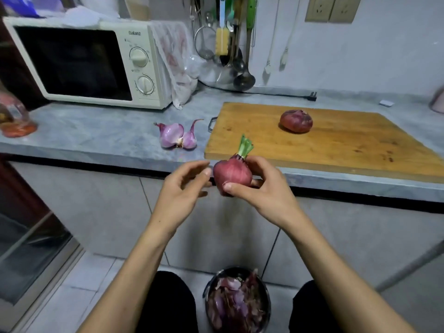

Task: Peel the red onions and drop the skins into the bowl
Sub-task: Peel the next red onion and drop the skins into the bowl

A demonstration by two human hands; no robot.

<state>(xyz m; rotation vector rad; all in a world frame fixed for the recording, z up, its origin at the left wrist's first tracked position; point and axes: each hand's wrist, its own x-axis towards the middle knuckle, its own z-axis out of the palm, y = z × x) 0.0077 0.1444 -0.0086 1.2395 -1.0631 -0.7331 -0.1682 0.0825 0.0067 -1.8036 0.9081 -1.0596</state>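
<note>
My right hand (266, 188) grips a red onion (231, 174) with a green sprout on top, held in front of the counter edge. Just left of it is my left hand (185, 186), fingers loosely curled, thumb tip almost at the onion's side, holding nothing. Another red onion (296, 121) in its dry skin lies on the wooden cutting board (336, 145). A peeled purple onion (176, 137), split in two lobes, rests on the grey counter left of the board. On the floor between my knees stands a metal bowl (207, 288) filled with onion skins (236, 304).
A white microwave (89, 61) stands at the back left of the counter (96, 131), with a jar (14, 114) at the far left. Utensils (230, 44) hang on the wall behind. A black power cord (276, 92) runs behind the board.
</note>
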